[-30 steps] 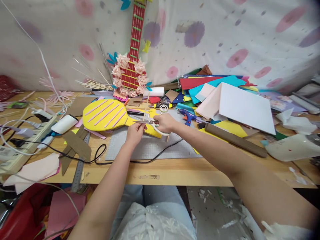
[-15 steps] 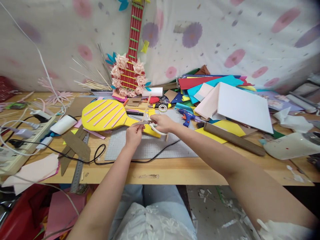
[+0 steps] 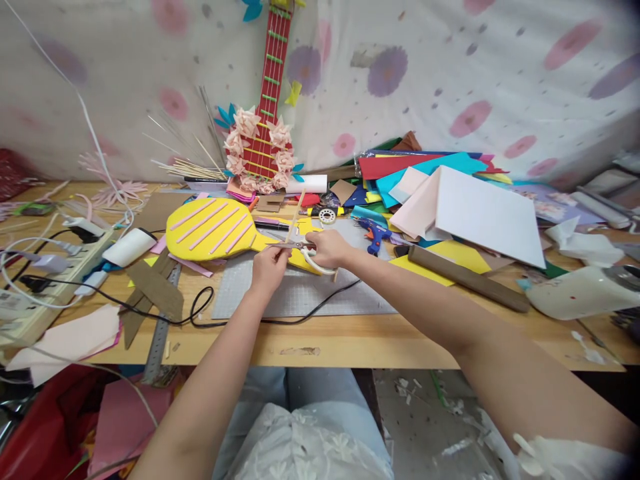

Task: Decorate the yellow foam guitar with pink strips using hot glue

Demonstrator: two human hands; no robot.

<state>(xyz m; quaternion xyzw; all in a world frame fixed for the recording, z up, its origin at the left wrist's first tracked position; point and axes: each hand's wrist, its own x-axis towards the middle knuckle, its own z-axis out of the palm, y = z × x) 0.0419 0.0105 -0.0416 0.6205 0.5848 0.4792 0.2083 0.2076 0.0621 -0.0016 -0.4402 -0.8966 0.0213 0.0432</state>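
My right hand (image 3: 327, 248) grips white-handled scissors (image 3: 306, 252) whose blades point left across a thin wooden stick (image 3: 294, 217). My left hand (image 3: 269, 267) pinches the lower end of that stick, which stands tilted above the grey cutting mat (image 3: 300, 293). Just behind both hands lies a yellow paddle-shaped foam piece (image 3: 213, 230) with pink stripes.
A red cardboard guitar (image 3: 265, 113) with paper flowers leans on the back cloth. Coloured foam sheets (image 3: 430, 180) and a white board (image 3: 487, 213) pile up right. A blue glue gun (image 3: 374, 233), a brown tube (image 3: 467, 279), a black cable (image 3: 200, 313), a power strip (image 3: 55, 273) and a steel ruler (image 3: 159, 337) surround the mat.
The stick has tilted and risen slightly between my hands; the scissor blades have closed in on it. Both hands stay in nearly the same spot.
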